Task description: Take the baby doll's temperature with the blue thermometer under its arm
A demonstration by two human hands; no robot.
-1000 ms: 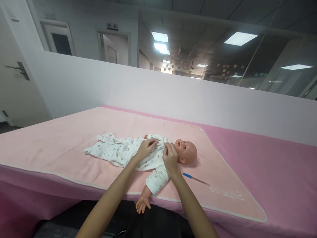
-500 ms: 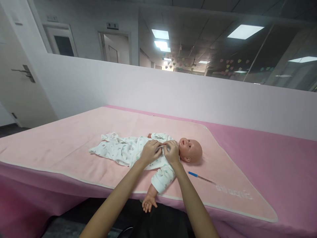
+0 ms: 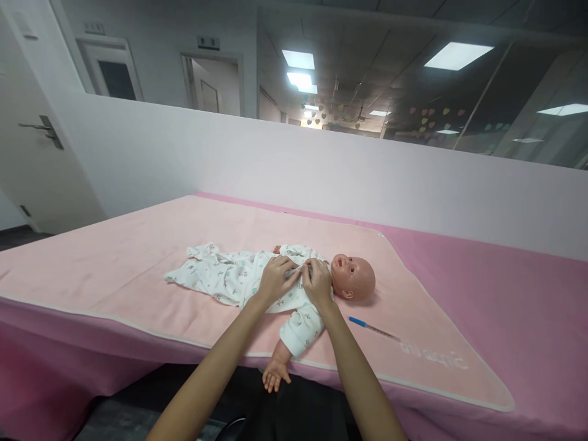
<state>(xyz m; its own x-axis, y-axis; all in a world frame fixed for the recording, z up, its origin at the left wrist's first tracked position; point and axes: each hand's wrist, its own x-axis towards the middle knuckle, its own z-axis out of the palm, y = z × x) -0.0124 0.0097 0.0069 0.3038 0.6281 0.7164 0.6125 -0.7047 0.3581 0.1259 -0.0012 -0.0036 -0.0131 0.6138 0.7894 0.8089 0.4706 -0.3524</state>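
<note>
A baby doll (image 3: 353,278) lies on its back, head to the person's right, so that the front of its white printed romper (image 3: 229,278) faces upward and is open to both hands; its near sleeve runs toward the person, and the bare doll hand (image 3: 274,373) hangs past the table edge. The left hand (image 3: 274,278) and right hand (image 3: 316,283) meet on the doll's chest, just below its chin, each with fingers curled shut and pinching a fold of the romper, apparently to draw the two front edges together; the thing gripped between the fingertips is too small to make out. Behind the doll stands a pale partition wall (image 3: 275,165), with glazing, ceiling lights (image 3: 457,55) and doorways above it, and a door (image 3: 27,153) far to the doll's foot side. Under the doll lies a light pink blanket (image 3: 138,269), spread on a deeper pink table cover (image 3: 505,294). Near the doll's head, on the person's side, rests a thin blue-capped pen (image 3: 373,328).
</note>
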